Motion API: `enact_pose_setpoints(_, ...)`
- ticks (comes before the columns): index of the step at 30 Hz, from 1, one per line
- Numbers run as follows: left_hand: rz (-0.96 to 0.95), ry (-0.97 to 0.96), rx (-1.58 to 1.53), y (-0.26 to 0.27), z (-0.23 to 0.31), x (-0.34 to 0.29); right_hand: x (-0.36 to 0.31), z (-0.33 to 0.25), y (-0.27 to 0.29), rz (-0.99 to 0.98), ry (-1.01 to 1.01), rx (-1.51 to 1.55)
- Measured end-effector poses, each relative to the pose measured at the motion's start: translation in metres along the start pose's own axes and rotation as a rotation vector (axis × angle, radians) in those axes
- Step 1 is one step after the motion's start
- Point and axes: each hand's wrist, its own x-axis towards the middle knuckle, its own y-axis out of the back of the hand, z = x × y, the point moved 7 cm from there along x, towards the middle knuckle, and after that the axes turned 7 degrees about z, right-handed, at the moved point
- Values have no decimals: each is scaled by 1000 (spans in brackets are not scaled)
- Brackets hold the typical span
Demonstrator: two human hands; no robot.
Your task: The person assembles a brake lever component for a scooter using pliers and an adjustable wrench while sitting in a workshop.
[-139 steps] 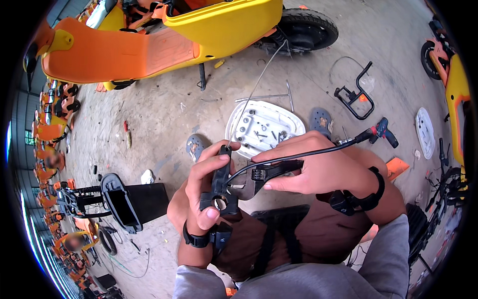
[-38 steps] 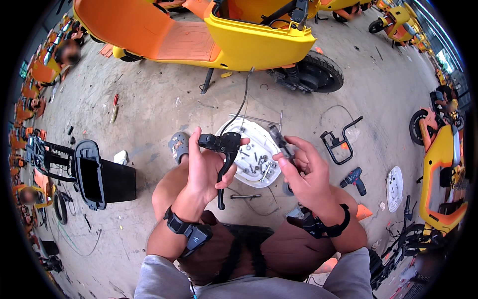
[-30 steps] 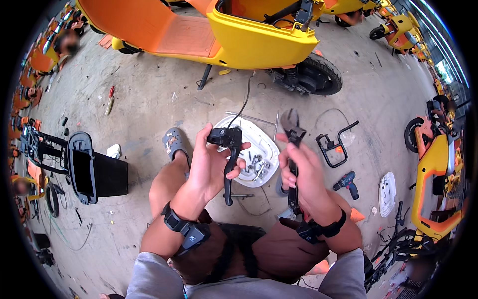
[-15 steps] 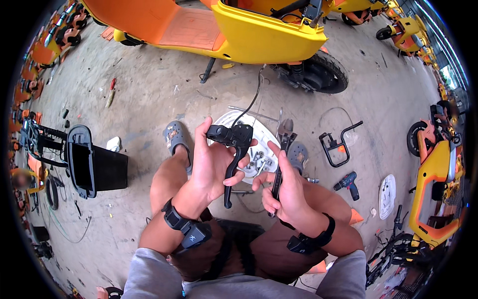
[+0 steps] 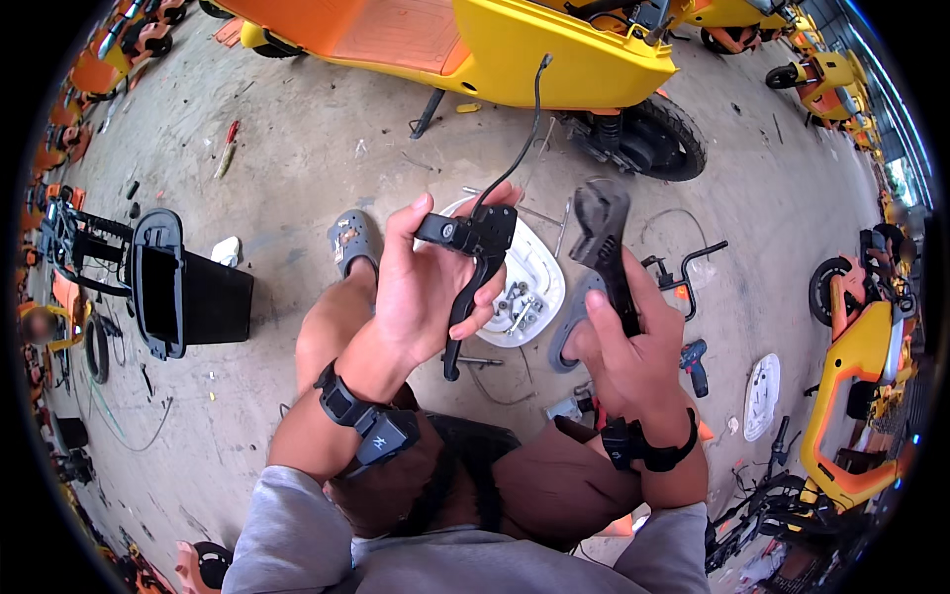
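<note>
My left hand [image 5: 404, 297] is closed around a black brake lever [image 5: 485, 230], its clamp and block upward and its blade slanting down across my fingers. From the block a thin black cable [image 5: 528, 139] curves up, its end in front of the yellow scooter body [image 5: 574, 64]. To the right, my right hand [image 5: 643, 351] grips a dark adjustable wrench [image 5: 606, 233] by its handle, jaws pointing up and slightly blurred. The two hands are apart. Beneath and between them on the floor, a white plastic tray [image 5: 546, 259] carries several bolts and nuts [image 5: 517, 305].
A black bin-like box [image 5: 213, 307] lies at left. On the right are a cordless drill [image 5: 696, 368], a bent black tube frame [image 5: 683, 277] and a white plate [image 5: 762, 396]. A red-handled tool [image 5: 230, 139] lies far left. Other yellow scooters [image 5: 846, 416] stand around the edges.
My right hand has moved right and turned, swinging the wrench away from the lever with its jaws higher. The left hand still holds the lever; the cable's free end has risen.
</note>
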Motion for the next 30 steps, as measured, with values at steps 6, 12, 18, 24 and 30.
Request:
enact_pose_setpoints(6, -20, 60, -41, 5, -5, 5, -5, 4, -7, -107, 133, -121)
enact_pose_setpoints(12, -9, 161, -35, 4, -13, 1, -5, -13, -10, -91, 460, -251)
enact_pose_setpoints(18, 19, 204, 34, 3, -17, -3, -4, -12, -9, -144, 570, -330)
enact_pose_setpoints(24, 103, 132, 148, 9, -13, 0, -4, -8, -14, -114, 493, -343)
enact_pose_setpoints(30, 184, 32, 194, 6, -8, -4, -11, 1, -30, -167, 301, -155)
